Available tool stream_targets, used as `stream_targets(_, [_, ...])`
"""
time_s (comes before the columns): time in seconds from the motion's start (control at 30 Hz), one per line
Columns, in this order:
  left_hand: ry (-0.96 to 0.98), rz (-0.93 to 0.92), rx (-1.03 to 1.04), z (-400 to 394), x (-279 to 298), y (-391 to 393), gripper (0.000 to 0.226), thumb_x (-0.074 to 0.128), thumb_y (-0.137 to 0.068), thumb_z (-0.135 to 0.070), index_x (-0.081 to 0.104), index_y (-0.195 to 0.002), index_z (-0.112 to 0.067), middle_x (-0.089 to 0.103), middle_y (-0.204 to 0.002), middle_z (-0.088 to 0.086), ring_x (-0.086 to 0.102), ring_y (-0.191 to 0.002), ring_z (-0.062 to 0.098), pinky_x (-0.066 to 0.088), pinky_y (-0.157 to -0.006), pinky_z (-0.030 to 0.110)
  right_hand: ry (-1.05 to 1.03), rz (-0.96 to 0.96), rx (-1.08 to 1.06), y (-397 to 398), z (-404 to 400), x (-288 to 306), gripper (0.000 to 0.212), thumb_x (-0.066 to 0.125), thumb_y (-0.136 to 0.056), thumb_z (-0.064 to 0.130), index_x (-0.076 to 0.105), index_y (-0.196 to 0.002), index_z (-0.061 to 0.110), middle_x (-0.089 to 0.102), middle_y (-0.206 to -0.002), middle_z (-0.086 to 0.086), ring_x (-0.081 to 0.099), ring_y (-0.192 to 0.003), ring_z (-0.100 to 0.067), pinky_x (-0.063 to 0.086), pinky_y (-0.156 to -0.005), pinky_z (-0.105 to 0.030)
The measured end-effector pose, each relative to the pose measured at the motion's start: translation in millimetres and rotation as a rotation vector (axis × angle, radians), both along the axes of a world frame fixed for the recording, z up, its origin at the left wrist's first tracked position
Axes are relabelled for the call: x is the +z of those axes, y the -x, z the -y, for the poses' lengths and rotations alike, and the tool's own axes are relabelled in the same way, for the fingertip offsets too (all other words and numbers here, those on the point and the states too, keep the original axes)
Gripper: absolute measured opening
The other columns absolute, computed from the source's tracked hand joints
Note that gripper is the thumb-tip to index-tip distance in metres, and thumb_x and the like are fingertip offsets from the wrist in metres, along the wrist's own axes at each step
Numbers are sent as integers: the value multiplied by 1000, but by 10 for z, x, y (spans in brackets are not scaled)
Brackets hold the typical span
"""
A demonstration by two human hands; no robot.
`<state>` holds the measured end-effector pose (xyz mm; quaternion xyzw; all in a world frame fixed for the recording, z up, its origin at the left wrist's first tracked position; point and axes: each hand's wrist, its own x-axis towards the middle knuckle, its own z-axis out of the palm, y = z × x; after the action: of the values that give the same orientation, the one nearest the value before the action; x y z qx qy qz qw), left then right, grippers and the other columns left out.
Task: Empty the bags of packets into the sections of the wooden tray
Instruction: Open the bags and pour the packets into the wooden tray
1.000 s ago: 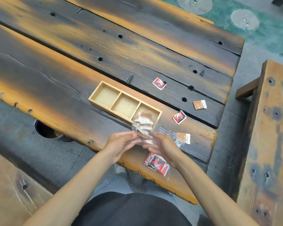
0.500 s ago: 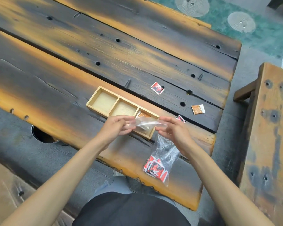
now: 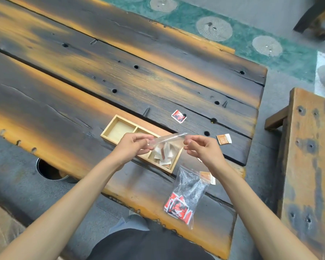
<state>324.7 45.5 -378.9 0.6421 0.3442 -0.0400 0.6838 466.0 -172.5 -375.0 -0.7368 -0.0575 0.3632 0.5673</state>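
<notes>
A light wooden tray with three sections lies on the dark table. My left hand and my right hand each pinch one end of a clear plastic bag held over the tray's right section. Orange and white packets hang under the bag and lie in that section. The left section is bare. A second clear bag with red packets lies on the table near my right forearm, with one orange packet at its top.
Loose packets lie on the table: a red one beyond the tray and an orange one to the right. A wooden bench stands at the right. A round metal bin sits below the table's near edge.
My hands carried the clear bag from near my body up over the tray's right section and turned it over. Orange and white packets have dropped from it into that section.
</notes>
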Motion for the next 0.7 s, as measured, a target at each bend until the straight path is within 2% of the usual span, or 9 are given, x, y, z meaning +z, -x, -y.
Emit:
stream_targets(0.2, [7,-5,16,53,93,31,24,52,-102,-5,75,-106,-11,76,-110,13,77,-95,22,62,-85,30,17,4,3,9,32,63,16,62,-99,10,75,-107,5,77,-97,-8,73,-83,-11,61,-77,-24])
stream_targets(0.43, [-5,19,45,162,251,89,24,52,-102,-9,76,-105,-9,77,-109,10,77,-96,24,60,-91,37,-28,5,29,5,109,167,14,61,-99,9,75,-104,8,78,-96,-7,74,-84,-12,59,-73,-22])
stream_targets(0.6, [-23,38,91,283,413,163,26,53,-103,-18,76,-102,-7,77,-110,9,77,-95,24,62,-84,37,-41,-45,51,-1,194,331,39,37,-98,-5,74,-104,5,78,-101,-14,75,-85,-15,60,-73,-26])
stream_targets(0.7, [-6,30,137,369,484,235,24,56,-102,-24,75,-103,-9,78,-109,9,77,-95,26,63,-83,40,-55,-110,38,13,224,424,34,41,-99,1,75,-101,2,78,-102,-19,76,-85,-18,60,-70,-27])
